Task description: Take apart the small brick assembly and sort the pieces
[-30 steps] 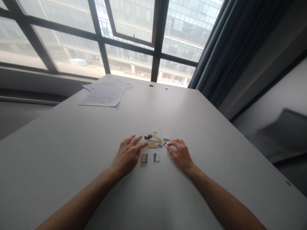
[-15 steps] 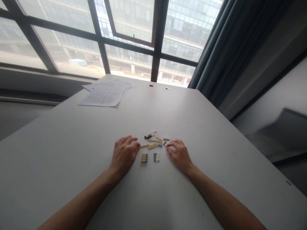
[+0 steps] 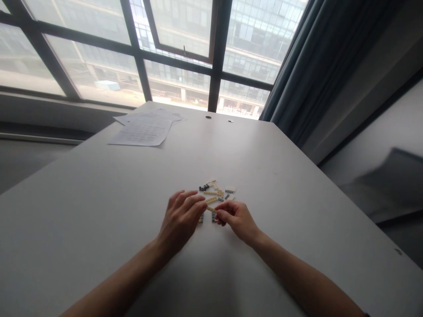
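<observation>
A thin tan toy brick strip (image 3: 210, 209) spans the gap between my hands, above the white table. My left hand (image 3: 183, 215) has thumb and fingertips closed at the strip's left end. At its right end, my right hand (image 3: 239, 220) pinches it between thumb and index finger. Beneath the hands lie two small brick blocks, a left one (image 3: 201, 219) and a right one (image 3: 213, 217), both mostly covered. Just beyond are tan strips (image 3: 211, 200), dark pieces (image 3: 204, 188), white pieces (image 3: 214, 185) and grey-and-white pieces (image 3: 230, 190).
Printed paper sheets (image 3: 142, 130) lie at the table's far left. Two round holes, one of them a dark hole (image 3: 208, 117), sit near the far edge of the white table (image 3: 264, 176). Windows rise behind it, with a dark curtain (image 3: 297, 79) on the right.
My left hand has moved right, bringing the tan strip up off the table. My right hand has come left from the white pieces and now grips the strip's other end.
</observation>
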A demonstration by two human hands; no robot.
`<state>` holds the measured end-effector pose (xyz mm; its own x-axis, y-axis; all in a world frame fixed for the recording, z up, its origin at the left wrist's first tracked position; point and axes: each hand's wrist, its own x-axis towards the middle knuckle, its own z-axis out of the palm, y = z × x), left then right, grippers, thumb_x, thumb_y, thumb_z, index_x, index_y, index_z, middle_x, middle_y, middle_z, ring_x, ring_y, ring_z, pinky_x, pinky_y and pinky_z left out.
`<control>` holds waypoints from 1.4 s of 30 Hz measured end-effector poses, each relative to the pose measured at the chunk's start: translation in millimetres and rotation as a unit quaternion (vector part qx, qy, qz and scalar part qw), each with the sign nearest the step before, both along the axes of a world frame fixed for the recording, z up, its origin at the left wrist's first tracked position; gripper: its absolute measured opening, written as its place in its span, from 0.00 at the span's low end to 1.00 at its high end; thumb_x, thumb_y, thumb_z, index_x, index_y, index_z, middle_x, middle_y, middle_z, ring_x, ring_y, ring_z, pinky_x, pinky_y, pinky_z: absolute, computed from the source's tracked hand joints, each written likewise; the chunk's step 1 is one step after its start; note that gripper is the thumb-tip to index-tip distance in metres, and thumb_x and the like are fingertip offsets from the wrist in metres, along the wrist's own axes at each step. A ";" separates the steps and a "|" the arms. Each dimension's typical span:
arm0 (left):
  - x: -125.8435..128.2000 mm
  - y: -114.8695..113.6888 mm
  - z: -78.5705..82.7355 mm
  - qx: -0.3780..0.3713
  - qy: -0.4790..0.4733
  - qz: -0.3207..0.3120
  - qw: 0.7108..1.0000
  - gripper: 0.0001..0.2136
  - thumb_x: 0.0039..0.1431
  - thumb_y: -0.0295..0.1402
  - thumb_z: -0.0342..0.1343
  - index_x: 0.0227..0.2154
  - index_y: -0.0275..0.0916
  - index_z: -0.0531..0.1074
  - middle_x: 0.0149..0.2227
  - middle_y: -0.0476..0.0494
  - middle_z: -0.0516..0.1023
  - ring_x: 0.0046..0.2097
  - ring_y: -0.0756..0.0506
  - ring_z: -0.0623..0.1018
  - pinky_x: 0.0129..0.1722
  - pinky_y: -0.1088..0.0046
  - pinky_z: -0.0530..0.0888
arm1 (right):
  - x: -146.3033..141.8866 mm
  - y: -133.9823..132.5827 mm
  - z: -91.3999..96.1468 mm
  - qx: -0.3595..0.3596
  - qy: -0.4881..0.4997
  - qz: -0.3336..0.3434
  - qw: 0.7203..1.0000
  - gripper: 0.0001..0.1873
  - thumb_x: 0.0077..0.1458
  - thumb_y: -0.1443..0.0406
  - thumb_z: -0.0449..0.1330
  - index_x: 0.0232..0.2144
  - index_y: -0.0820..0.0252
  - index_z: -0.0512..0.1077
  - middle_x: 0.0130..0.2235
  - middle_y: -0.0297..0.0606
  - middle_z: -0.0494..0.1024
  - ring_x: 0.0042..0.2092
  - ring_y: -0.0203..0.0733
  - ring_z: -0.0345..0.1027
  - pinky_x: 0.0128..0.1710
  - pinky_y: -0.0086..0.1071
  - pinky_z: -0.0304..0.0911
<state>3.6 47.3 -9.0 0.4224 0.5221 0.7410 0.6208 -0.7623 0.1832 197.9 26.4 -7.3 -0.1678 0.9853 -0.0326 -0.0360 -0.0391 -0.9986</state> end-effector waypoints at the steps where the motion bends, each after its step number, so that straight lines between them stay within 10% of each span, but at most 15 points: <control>1: 0.6 0.0 0.0 -0.012 -0.008 -0.010 1.000 0.04 0.60 0.27 0.54 0.36 0.41 0.72 0.40 0.46 0.79 0.49 0.44 0.73 0.54 0.60 0.62 | -0.7 -0.7 -0.5 -0.006 0.011 -0.004 1.000 0.11 0.47 0.60 0.65 0.30 0.63 0.74 0.25 0.34 0.76 0.25 0.34 0.68 0.27 0.28 0.64; 9: -15.1 18.3 -2.2 -0.165 0.035 -0.080 0.982 0.09 0.58 0.38 0.57 0.39 0.41 0.71 0.42 0.44 0.77 0.47 0.44 0.72 0.48 0.65 0.66 | 9.0 4.5 -7.5 0.046 -0.096 -0.070 0.992 0.05 0.48 0.64 0.64 0.28 0.61 0.73 0.25 0.33 0.75 0.27 0.34 0.67 0.29 0.28 0.63; 14: -29.8 26.6 -4.0 -0.203 0.143 -0.066 0.966 0.24 0.48 0.46 0.63 0.47 0.42 0.70 0.44 0.42 0.75 0.47 0.40 0.71 0.48 0.61 0.65 | 19.6 -0.9 -8.7 0.226 -0.297 -0.009 0.928 0.05 0.57 0.68 0.56 0.33 0.59 0.72 0.36 0.38 0.78 0.39 0.39 0.70 0.42 0.34 0.65; 21: -23.5 24.6 -9.2 -0.216 0.185 -0.062 0.957 0.19 0.52 0.45 0.61 0.43 0.42 0.71 0.41 0.43 0.74 0.44 0.41 0.71 0.45 0.63 0.66 | 15.6 -8.6 -12.7 0.348 -0.372 0.103 0.854 0.07 0.61 0.68 0.52 0.37 0.58 0.69 0.43 0.41 0.79 0.49 0.41 0.70 0.52 0.36 0.63; 34: 24.1 15.8 -9.7 -0.216 0.144 -0.065 0.964 0.10 0.52 0.39 0.61 0.36 0.41 0.73 0.37 0.44 0.74 0.42 0.43 0.72 0.45 0.64 0.69 | 54.8 -13.3 -11.8 0.328 -0.364 0.098 0.866 0.10 0.62 0.68 0.50 0.41 0.59 0.70 0.44 0.43 0.78 0.51 0.40 0.69 0.53 0.35 0.64; 42: 34.8 21.6 -15.6 -0.193 0.150 -0.071 0.967 0.12 0.53 0.39 0.61 0.38 0.41 0.72 0.39 0.43 0.74 0.44 0.41 0.73 0.45 0.62 0.70 | 59.5 -15.6 -13.3 0.324 -0.280 -0.031 0.903 0.06 0.60 0.67 0.52 0.37 0.57 0.69 0.43 0.41 0.77 0.47 0.41 0.70 0.49 0.38 0.65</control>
